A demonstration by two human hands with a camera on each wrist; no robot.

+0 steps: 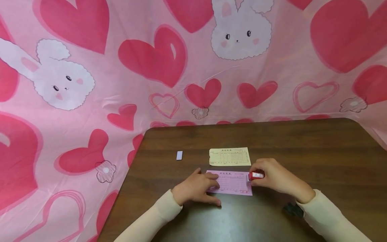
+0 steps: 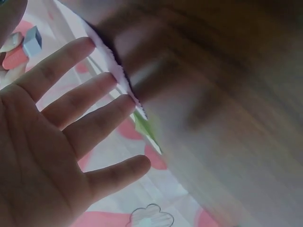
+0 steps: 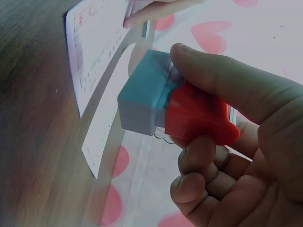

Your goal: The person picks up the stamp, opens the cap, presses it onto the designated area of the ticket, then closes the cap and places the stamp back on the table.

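Observation:
A pink printed slip [image 1: 231, 183] lies on the table, with a small red stamp mark near its lower right corner. My left hand [image 1: 198, 186] rests on the left end of this slip, its fingers spread and straight [image 2: 71, 113]. In my right hand [image 1: 272, 176] is a red self-inking stamp [image 3: 196, 113], gripped between thumb and curled fingers. The stamp's pale blue-grey base [image 3: 142, 97] points away from the palm. In the head view it overlaps the slip's right edge. Just beyond the pink slip lies a yellow printed slip [image 1: 229, 156].
A small pale lavender rectangular piece [image 1: 179, 155] lies on the brown wooden table [image 1: 163, 174], left of the yellow slip. Near the right sleeve is a black object [image 1: 292, 209], partly hidden. A pink curtain [image 1: 187, 104] with hearts and rabbits hangs behind the table and along its left side.

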